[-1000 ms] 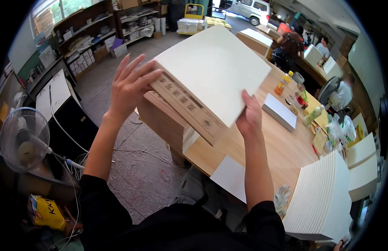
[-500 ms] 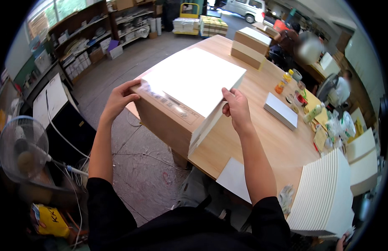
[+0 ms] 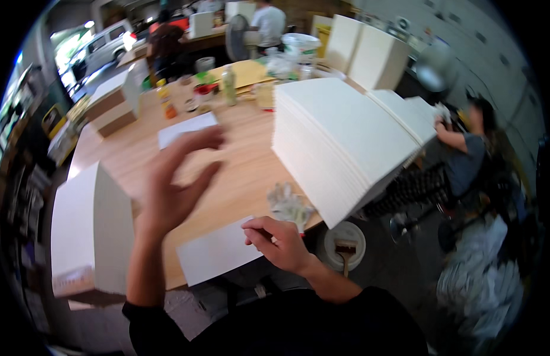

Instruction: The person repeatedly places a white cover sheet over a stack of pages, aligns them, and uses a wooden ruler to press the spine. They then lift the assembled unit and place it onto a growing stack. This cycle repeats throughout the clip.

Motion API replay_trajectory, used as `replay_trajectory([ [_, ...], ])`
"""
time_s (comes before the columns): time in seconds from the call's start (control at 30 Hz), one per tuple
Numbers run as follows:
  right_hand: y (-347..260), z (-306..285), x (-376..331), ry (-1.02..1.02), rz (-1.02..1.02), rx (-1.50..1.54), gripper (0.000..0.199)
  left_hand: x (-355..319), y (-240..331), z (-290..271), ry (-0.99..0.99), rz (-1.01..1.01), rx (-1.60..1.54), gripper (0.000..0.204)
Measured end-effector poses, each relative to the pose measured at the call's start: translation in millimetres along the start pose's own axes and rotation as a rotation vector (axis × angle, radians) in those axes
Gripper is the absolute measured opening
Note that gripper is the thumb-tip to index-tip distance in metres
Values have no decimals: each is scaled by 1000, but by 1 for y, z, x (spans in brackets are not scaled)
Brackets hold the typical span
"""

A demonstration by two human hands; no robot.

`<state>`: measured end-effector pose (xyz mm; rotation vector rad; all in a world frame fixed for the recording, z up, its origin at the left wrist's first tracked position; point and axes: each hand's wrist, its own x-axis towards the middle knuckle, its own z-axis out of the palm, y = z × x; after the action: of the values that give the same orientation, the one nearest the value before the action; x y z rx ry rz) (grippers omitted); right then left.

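Note:
My left hand is raised over the table, blurred by motion, its thumb and fingers apart and nothing between them. Below it and to the right, my right hand has its fingers curled in, with nothing seen in them. It hovers by the right end of a flat white sheet at the table's near edge; whether it touches the sheet I cannot tell. A block-shaped white stack with a brown front stands at the near left, apart from both hands. A crumpled pale work glove lies just beyond my right hand.
A tall stack of white boards fills the table's right side. Farther back are a white pad, an orange bottle and a green bottle. A bucket with a brush stands below the edge. A seated person works at right.
The view has swung right. Both hands have let go of the white-topped stack, which now stands at the left. My left hand has lifted open; my right has moved to the sheet's end.

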<state>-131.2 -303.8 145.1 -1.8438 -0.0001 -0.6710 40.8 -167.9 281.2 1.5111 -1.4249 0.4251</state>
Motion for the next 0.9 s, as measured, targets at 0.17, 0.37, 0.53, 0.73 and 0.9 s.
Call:
replay_trajectory([
  [0.17,-37,-74,-12,261,-312,-531,14,95,6,159,-350,456,-108,24],
  [0.37,-52,-122,-33,278,-301,-694,14,115,1,219,-590,460,-218,24],
  [0.53,-55,-137,-31,354,-271,-787,23,108,2,224,-528,348,-191,19],
  [0.73,-60,-150,-24,443,-4,-1103,51,105,2,222,-499,353,-153,20],
  [0.9,-54,-153,-26,402,92,-1113,64,97,15,220,-466,440,-100,26],
])
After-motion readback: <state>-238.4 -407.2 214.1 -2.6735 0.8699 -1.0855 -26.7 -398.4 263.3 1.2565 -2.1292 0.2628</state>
